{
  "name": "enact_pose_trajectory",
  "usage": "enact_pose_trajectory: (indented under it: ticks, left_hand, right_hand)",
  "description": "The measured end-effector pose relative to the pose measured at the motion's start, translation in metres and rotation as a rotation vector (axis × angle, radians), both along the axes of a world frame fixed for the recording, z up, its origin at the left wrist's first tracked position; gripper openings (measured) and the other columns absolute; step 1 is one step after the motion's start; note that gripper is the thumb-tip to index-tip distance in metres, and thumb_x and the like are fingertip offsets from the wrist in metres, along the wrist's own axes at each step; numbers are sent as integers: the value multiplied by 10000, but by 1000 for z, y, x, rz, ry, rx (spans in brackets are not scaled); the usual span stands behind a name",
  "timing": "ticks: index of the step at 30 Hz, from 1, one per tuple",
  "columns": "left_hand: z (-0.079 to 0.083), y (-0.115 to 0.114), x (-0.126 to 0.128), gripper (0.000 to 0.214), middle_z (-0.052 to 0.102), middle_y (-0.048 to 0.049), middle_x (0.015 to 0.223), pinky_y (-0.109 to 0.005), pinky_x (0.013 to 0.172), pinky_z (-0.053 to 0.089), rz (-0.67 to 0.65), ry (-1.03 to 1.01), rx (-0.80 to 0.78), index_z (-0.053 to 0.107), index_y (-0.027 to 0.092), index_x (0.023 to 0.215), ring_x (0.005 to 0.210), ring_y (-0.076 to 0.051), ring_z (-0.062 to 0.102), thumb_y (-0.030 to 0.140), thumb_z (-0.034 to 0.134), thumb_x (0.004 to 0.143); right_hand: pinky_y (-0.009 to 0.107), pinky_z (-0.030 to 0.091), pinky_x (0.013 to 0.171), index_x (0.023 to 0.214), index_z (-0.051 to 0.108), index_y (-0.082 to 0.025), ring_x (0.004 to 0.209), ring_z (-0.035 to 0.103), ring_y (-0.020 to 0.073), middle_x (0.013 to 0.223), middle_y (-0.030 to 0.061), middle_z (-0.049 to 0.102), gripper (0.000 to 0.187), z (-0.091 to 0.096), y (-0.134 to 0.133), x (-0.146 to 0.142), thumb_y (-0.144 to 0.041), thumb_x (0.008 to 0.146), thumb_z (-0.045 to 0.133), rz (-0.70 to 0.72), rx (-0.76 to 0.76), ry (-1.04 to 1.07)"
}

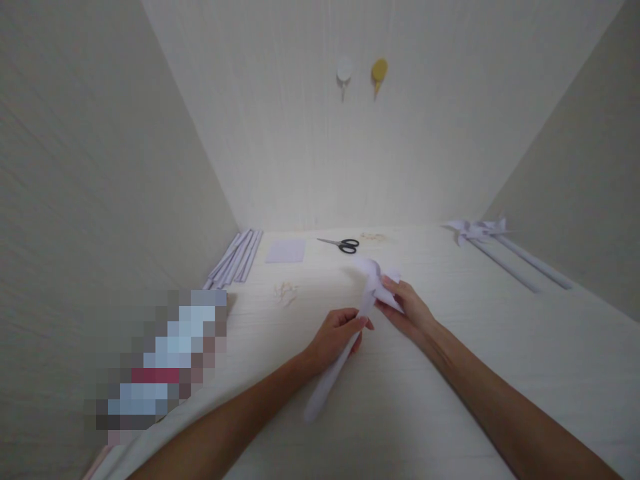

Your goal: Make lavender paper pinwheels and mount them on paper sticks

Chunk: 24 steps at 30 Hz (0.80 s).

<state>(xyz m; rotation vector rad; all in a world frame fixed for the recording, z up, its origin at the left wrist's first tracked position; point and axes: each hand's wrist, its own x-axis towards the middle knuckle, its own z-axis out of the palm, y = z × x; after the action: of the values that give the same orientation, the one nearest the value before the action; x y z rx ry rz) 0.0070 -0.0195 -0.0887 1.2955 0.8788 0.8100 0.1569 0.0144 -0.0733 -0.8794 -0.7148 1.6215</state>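
1. Gripping a rolled white paper stick (333, 380) in the left hand (339, 333), with fingers curled around it and the thumb pressed on top; slanting it over the table (500, 320), lower end towards the near side.
2. Pinching a folded white paper pinwheel (374, 283) between thumb and fingers of the right hand (407, 303), at the upper end of that stick; impossible to tell whether fastened there.
3. Beyond the left hand, showing small pale bits (286, 292), too tiny to identify.
4. Farther left, stacking several rolled paper sticks (235, 259) against the side wall, with a flat square sheet (286, 251) to their right.
5. Far right, displaying two paper pinwheels (477, 231), close together, with sticks pointing nearwards.
6. Near the back wall, laying out black-handled scissors (349, 246), blades leftward, just beside more pale bits (373, 237).
7. Farthest, bearing a white hook (344, 70) and a yellow hook (379, 71) on the back wall (270, 133).
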Motion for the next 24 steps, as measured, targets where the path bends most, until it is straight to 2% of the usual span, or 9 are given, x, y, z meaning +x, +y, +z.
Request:
enact_pose_trajectory:
  ticks: [6,10,13,15,18,21,24]
  left_hand:
    - [6,0,1,264,417,55,386,-193,378,215,2,15,29,535,133,673,329,-46,306,370,432,730]
    - [6,-1,1,256,421,48,431,-196,403,210,64,-25,17,532,138,676,377,-48,312,375,448,724]
    - [3,-1,2,262,438,43,476,-197,397,189,119,-104,-44,516,146,703,392,-47,310,402,460,719]
    - [1,0,3,261,446,43,505,-192,398,203,166,-178,-77,501,151,720,404,-47,323,410,477,709]
    - [0,3,4,259,452,37,553,-183,416,257,292,-258,-62,474,150,704,445,-50,365,408,491,705]
    - [0,6,1,264,432,38,570,-182,437,304,450,-255,19,431,153,660,473,-53,388,406,472,723]
    - [1,8,-2,248,418,42,589,-180,440,331,594,-227,77,412,161,679,481,-55,399,398,447,742]
  right_hand:
    - [240,426,606,655,591,-201,609,526,100,625,-34,602,213,-8,4,4,-369,562,682,1,-12,-17]
    - [251,435,573,731,595,-221,623,547,123,697,-13,618,298,-5,6,6,-494,614,592,31,-22,63]
    - [255,436,544,681,587,-194,577,550,125,679,15,616,340,-3,7,5,-527,664,519,-4,-13,100]
    - [249,431,533,613,554,-189,534,537,116,618,8,604,302,-3,6,4,-488,655,549,-67,21,75]
    - [218,403,511,551,484,-183,500,511,93,556,-17,584,256,-6,1,-2,-390,643,602,-110,196,-116]
    - [215,384,502,552,467,-170,478,500,85,528,-13,578,253,-8,-7,-10,-361,680,573,-6,356,-389]
    - [219,379,487,575,450,-168,470,495,84,533,-22,565,243,-8,-17,-18,-344,646,602,114,392,-523]
